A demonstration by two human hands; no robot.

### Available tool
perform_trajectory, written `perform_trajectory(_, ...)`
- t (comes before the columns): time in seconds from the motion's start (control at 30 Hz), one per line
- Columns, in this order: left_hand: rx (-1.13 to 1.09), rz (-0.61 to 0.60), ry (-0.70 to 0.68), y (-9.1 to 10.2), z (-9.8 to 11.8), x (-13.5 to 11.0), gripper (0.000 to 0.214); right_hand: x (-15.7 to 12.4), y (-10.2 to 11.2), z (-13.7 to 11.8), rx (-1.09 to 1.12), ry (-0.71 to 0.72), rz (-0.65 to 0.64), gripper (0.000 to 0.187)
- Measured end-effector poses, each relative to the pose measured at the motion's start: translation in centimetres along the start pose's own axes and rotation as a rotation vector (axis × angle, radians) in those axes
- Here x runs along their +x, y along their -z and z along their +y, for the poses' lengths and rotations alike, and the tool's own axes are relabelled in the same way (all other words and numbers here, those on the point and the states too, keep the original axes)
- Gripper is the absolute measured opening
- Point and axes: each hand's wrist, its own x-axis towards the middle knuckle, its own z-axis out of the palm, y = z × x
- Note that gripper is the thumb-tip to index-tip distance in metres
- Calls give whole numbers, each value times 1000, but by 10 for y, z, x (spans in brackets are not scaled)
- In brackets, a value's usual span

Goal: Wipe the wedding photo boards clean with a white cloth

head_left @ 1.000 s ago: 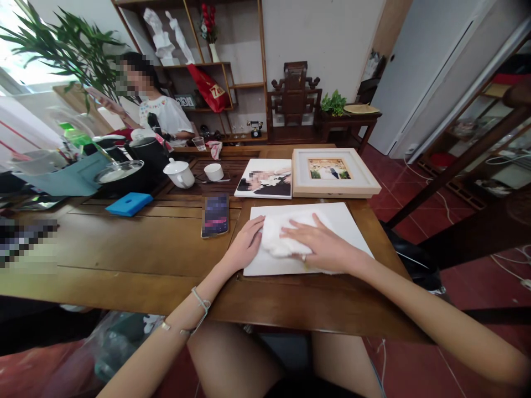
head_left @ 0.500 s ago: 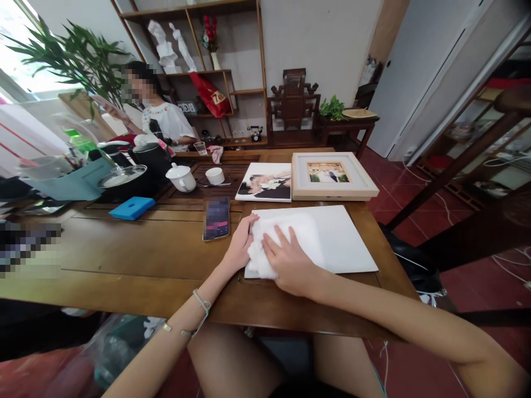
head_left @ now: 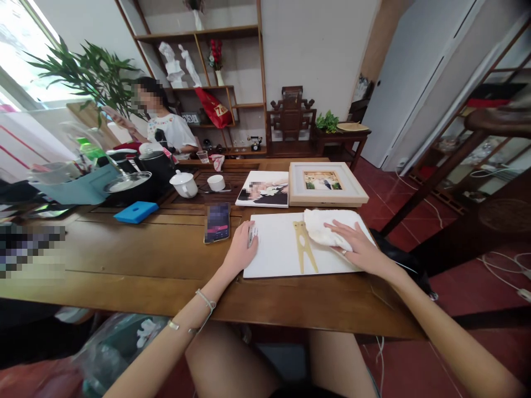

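Observation:
A flat white board (head_left: 274, 249) lies on the table near its front edge. On it shows a tan A-shaped piece (head_left: 302, 246) with two splayed legs. My left hand (head_left: 241, 246) holds the board's left edge, its thumb on top and the fingertips partly hidden. My right hand (head_left: 357, 246) holds a bunched white cloth (head_left: 321, 228) against the board's right part, fingers stretched over it. The cloth touches the upper right of the tan piece.
Behind the board are a photo print (head_left: 265, 188) and a framed photo (head_left: 327, 185). A phone (head_left: 217, 223), a blue block (head_left: 136, 211), a lidded white cup (head_left: 183, 184) and a small bowl (head_left: 216, 182) stand to the left. A person (head_left: 172, 127) sits across the table.
My right hand has slid the cloth from the board's left side to its right. The tan piece now shows. My left hand stays at the left edge.

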Motion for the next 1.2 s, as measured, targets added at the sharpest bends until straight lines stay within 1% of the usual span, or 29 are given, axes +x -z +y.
perform_trajectory(0.1,-47,4,28,-1,-2,1,44,5,-9,-9,-82,48,-16,70)
perform_trajectory(0.2,-76,-1,33,0,-3,1,44,17,-14,-27,-86,6,-32,65)
perform_trajectory(0.3,-102,-3,44,1,-2,2,45,36,-23,-40,-98,-43,-3,59)
perform_trajectory(0.4,-148,8,75,3,1,3,46,51,-35,-49,-143,-17,30,64)
perform_trajectory(0.5,-218,27,122,5,3,3,47,54,-42,-49,-149,43,47,67)
perform_trajectory(0.6,-319,42,191,5,5,4,46,50,-43,-42,-148,59,84,59)
perform_trajectory(0.67,-407,48,247,5,7,6,46,48,-43,-39,-153,67,100,57)
perform_trajectory(0.8,-609,47,356,7,12,15,49,47,-46,-39,-182,111,91,69)
perform_trajectory(0.93,-738,34,440,16,16,23,51,48,-49,-43,-214,132,85,76)
perform_trajectory(1.07,-743,-22,492,24,17,31,49,48,-49,-45,-225,128,87,76)
perform_trajectory(1.2,-608,-83,533,27,21,35,39,47,-45,-43,-211,77,97,69)
